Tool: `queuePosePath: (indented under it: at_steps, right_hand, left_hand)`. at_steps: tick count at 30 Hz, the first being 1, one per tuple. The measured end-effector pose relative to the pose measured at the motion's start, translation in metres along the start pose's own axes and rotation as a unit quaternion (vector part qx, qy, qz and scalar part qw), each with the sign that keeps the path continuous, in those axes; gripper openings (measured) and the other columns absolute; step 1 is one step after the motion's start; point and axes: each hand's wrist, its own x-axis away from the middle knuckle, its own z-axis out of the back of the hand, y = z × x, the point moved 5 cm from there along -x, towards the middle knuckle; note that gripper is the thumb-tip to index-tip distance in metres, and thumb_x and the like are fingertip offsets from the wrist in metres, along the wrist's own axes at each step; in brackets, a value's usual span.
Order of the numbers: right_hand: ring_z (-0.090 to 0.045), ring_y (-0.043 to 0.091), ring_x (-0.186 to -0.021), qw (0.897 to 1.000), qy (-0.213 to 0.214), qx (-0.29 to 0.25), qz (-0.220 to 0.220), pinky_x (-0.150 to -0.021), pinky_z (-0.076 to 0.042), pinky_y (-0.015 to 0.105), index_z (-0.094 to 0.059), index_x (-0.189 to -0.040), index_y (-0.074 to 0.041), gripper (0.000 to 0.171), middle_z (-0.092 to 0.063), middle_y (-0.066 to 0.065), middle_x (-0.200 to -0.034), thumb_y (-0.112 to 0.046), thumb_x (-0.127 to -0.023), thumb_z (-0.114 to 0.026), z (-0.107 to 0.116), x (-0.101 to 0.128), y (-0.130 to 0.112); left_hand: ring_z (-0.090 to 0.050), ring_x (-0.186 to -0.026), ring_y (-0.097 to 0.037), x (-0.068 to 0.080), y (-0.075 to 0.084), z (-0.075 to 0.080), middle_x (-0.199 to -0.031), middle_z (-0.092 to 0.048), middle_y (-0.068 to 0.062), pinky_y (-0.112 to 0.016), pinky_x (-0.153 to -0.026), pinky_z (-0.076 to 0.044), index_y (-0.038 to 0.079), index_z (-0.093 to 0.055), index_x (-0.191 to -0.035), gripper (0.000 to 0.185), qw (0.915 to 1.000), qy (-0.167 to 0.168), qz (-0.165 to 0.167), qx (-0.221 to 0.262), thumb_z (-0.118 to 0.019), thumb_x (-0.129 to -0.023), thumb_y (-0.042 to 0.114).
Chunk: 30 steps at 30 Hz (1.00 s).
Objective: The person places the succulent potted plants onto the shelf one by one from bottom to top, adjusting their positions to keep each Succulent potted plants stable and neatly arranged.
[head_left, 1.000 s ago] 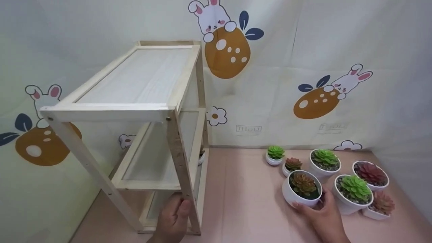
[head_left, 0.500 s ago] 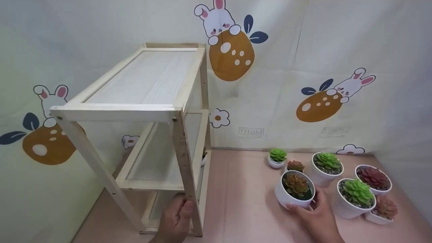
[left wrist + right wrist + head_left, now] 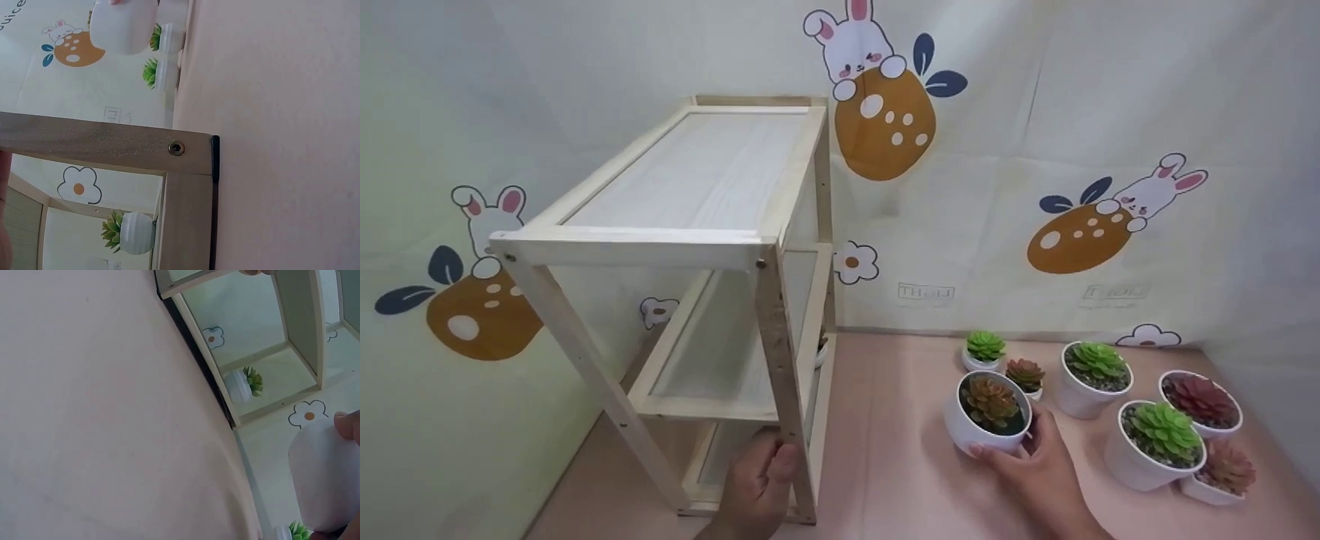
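Left hand: my left hand (image 3: 757, 487) grips the near front leg (image 3: 781, 375) of the wooden shelf rack (image 3: 690, 225), thumb wrapped round the post low down, just above the bottom tier. The left wrist view shows only the joint with its screw (image 3: 176, 148) and the pink tabletop (image 3: 281, 112).

Right hand: my right hand (image 3: 1035, 469) holds the white pot with the brown-orange succulent (image 3: 988, 412), fingers curled under its near side and thumb on its right rim. The right wrist view shows the pot wall (image 3: 326, 478) with a fingertip (image 3: 347, 424) on it.

Held pot, position: in my right grip, tilted slightly toward the rack; whether it is off the tabletop I cannot tell. It lies between the rack and the other pots.

Beyond the grip, right: a large green succulent pot (image 3: 1156, 442) and a small pinkish one (image 3: 1222, 472) near; a dark red one (image 3: 1198, 397) and another green one (image 3: 1091, 375) farther; two small pots (image 3: 1005, 360) at the back.

Beyond the grip, left: a small potted plant (image 3: 132, 232) stands on the bottom tier of the rack, toward the far end.

Step in hand: by my judgement, carrying the pot toward the rack while the left hand steadies the frame.

Next move calls for: a level pot, clearance past the front leg, and a tier chosen with room above the leaves.
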Motion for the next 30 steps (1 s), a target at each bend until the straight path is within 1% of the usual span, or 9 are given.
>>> queuePosePath:
  at_steps: [2,3,5,8,10,14,18,23,30]
  right_hand:
    - [-0.039,0.03,-0.149,1.0,0.0,-0.001,0.011,-0.114,-0.036,0.023,-0.03,-0.155,-0.002,0.1,-0.043,0.019,-0.158,-0.016,-0.078,-0.092,-0.005,-0.001,-0.004]
    - [-0.04,0.03,-0.148,1.0,0.0,-0.002,0.016,-0.114,-0.036,0.023,-0.031,-0.155,-0.002,0.1,-0.044,0.018,-0.158,-0.016,-0.078,-0.092,-0.008,-0.001,-0.006]
    - [-0.041,0.03,-0.148,1.0,-0.003,-0.004,0.024,-0.115,-0.037,0.026,-0.031,-0.155,-0.002,0.1,-0.044,0.018,-0.157,-0.016,-0.077,-0.093,-0.013,-0.002,-0.011]
    - [-0.042,0.032,-0.148,0.999,-0.008,-0.011,0.03,-0.121,-0.035,0.042,-0.032,-0.154,-0.002,0.1,-0.045,0.018,-0.156,-0.017,-0.077,-0.093,-0.022,-0.003,-0.015]
    - [-0.041,0.032,-0.148,0.999,-0.013,-0.021,0.032,-0.122,-0.032,0.047,-0.034,-0.154,-0.002,0.099,-0.046,0.018,-0.156,-0.016,-0.076,-0.094,-0.028,-0.004,-0.019]
    - [-0.043,0.031,-0.147,0.998,-0.021,-0.035,0.043,-0.122,-0.033,0.047,-0.038,-0.152,-0.005,0.096,-0.049,0.015,-0.154,-0.015,-0.075,-0.094,-0.04,-0.005,-0.026]
    - [-0.042,0.034,-0.148,0.997,-0.029,-0.042,0.055,-0.123,-0.032,0.05,-0.039,-0.152,-0.005,0.096,-0.049,0.015,-0.154,-0.015,-0.074,-0.095,-0.051,-0.005,-0.031]
    - [-0.043,0.036,-0.148,0.996,-0.042,-0.047,0.058,-0.122,-0.033,0.052,-0.038,-0.152,-0.003,0.097,-0.049,0.016,-0.154,-0.016,-0.075,-0.095,-0.064,-0.006,-0.035]
    - [-0.044,0.037,-0.146,0.995,-0.062,-0.054,0.053,-0.12,-0.036,0.055,-0.037,-0.152,-0.006,0.096,-0.049,0.015,-0.154,-0.018,-0.075,-0.094,-0.085,-0.008,-0.037]
  left_hand:
    - [-0.056,-0.084,0.001,0.0,0.0,-0.001,-0.091,-0.064,0.0,-0.025,-0.064,-0.052,0.004,-0.061,-0.105,0.021,0.9999,-0.002,0.009,-0.005,-0.053,-0.096,-0.013]
    - [-0.056,-0.083,0.001,0.0,0.0,-0.001,-0.09,-0.063,0.001,-0.025,-0.064,-0.052,0.004,-0.061,-0.105,0.021,0.9999,-0.003,0.013,-0.006,-0.053,-0.096,-0.014]
    - [-0.055,-0.083,0.002,0.0,-0.001,-0.002,-0.09,-0.061,0.003,-0.025,-0.063,-0.051,0.005,-0.06,-0.104,0.022,0.9997,-0.004,0.022,-0.009,-0.054,-0.096,-0.014]
    - [-0.054,-0.081,0.003,0.001,-0.001,-0.003,-0.09,-0.059,0.005,-0.024,-0.063,-0.051,0.005,-0.06,-0.104,0.022,0.9995,-0.005,0.031,-0.009,-0.054,-0.095,-0.014]
    - [-0.054,-0.082,0.003,0.001,-0.001,-0.003,-0.091,-0.06,0.005,-0.025,-0.063,-0.051,0.005,-0.06,-0.105,0.022,0.9994,-0.006,0.034,-0.009,-0.054,-0.096,-0.014]
    - [-0.054,-0.083,0.003,0.002,-0.001,-0.003,-0.092,-0.061,0.005,-0.025,-0.063,-0.051,0.005,-0.06,-0.107,0.023,0.9995,-0.005,0.031,-0.009,-0.054,-0.095,-0.014]
    - [-0.055,-0.083,0.002,0.001,0.0,-0.002,-0.091,-0.062,0.003,-0.025,-0.064,-0.051,0.004,-0.06,-0.105,0.023,0.9997,-0.005,0.023,-0.011,-0.054,-0.094,-0.015]
    - [-0.054,-0.084,0.002,0.001,0.0,-0.001,-0.091,-0.062,0.002,-0.025,-0.064,-0.051,0.004,-0.06,-0.104,0.022,0.9997,-0.003,0.018,-0.014,-0.054,-0.094,-0.015]
    - [-0.054,-0.083,0.001,0.002,-0.001,0.0,-0.09,-0.062,0.003,-0.024,-0.065,-0.05,0.006,-0.061,-0.104,0.021,0.9995,0.0,0.018,-0.025,-0.055,-0.095,-0.013]
